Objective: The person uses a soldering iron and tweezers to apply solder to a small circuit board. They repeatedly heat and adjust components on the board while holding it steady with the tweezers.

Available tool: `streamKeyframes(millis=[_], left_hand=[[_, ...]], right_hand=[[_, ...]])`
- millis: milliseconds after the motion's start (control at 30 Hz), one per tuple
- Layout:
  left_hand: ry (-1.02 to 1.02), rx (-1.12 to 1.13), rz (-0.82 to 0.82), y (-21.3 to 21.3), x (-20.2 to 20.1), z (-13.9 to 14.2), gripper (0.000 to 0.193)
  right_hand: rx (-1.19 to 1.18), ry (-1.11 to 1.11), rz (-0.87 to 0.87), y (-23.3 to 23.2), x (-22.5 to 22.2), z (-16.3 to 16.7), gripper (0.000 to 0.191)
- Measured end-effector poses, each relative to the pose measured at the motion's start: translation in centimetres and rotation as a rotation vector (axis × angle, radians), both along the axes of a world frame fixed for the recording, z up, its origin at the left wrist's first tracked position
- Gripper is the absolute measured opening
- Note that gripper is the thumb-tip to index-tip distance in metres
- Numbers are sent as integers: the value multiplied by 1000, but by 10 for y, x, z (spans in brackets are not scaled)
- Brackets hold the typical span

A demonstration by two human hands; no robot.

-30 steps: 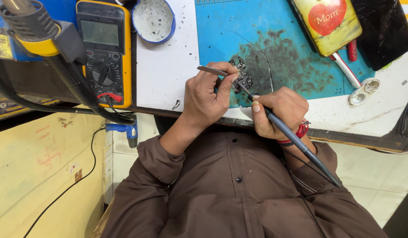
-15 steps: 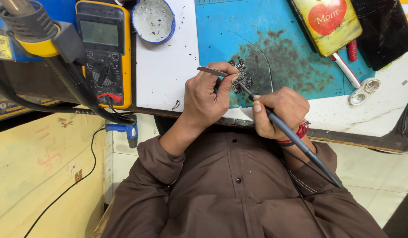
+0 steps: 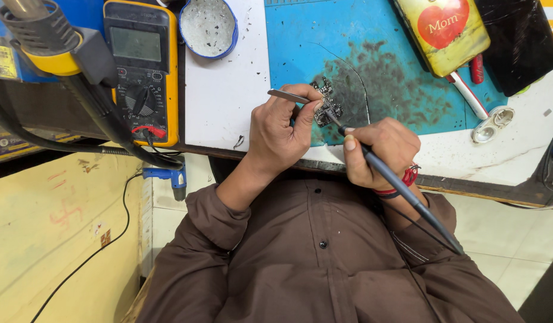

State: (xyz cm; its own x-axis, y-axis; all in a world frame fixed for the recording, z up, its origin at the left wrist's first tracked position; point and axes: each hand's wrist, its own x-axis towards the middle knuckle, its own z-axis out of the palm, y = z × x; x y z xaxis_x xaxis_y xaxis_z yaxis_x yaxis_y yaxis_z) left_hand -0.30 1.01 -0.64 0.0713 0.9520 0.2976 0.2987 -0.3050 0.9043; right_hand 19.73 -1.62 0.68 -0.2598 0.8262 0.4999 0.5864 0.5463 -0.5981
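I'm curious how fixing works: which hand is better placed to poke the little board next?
Probably the right hand: its dark pen-like tool points its tip at the small circuit board. The left hand only holds tweezers beside it.

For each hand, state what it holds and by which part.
The left hand pinches metal tweezers near their middle. The right hand grips a soldering iron by its handle, tip at the small circuit board.

Yellow multimeter (image 3: 141, 69) upright at counter (image 3: 228, 101) left; round blue-rimmed dish (image 3: 208, 26) just beside it. Yellow bottle with red heart label (image 3: 445, 29) top right, near black case (image 3: 518, 39). Blue mat (image 3: 372, 36) scorched dark.
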Motion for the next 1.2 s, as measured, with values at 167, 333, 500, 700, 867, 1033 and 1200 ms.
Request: streamKeyframes(millis=[167,333,500,700,867,1033,1200], left_hand=[[-9,-1,-4,1,0,1,8],[-7,-13,3,0,1,2,8],[-21,-15,-5,1,0,2,9],[-12,-12,-1,0,0,2,8],[-19,-27,36,0,2,4,7],[-47,-64,51,-1,2,6,8],[-84,-60,38,-1,1,5,9]], right_hand=[[4,6,-76,-2,0,2,6],[-8,-19,-64,4,-4,9,17],[-88,-245,-52,14,-15,15,55],[-92,-258,-34,18,-18,18,54],[-79,-232,-51,16,-15,10,51],[-92,-60,-109,6,-11,-7,55],[-102,93,-207,-4,-2,-15,38]])
